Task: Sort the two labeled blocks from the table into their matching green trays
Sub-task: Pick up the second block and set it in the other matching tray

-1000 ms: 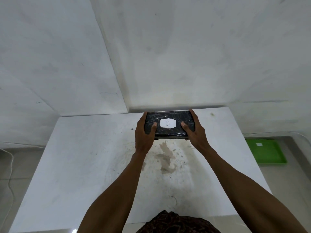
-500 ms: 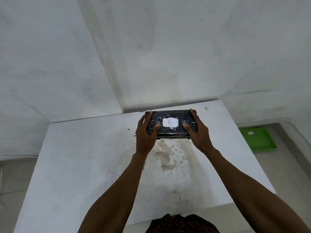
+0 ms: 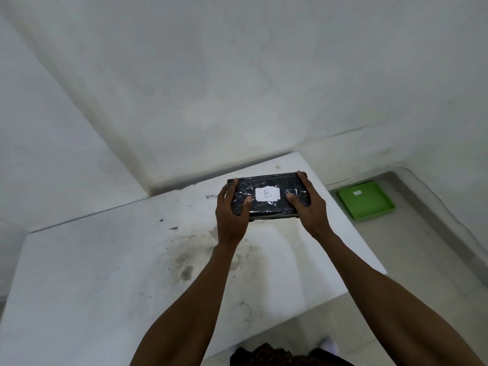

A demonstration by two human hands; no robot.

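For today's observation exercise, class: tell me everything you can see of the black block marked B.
The black block is a flat rectangular slab wrapped in shiny, crinkled clear film. A white paper label on its top face bears a handwritten B. It is held roughly level above the far part of the white table, long side across. The left hand and right hand grip its two short ends, thumbs on top. Nothing else touches it.

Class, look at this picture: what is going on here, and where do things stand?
A person holds a black block labelled B in both hands, the left hand and right hand gripping its ends above the white table. A green tray lies on the floor to the right, with nothing in it. No second block is in view.
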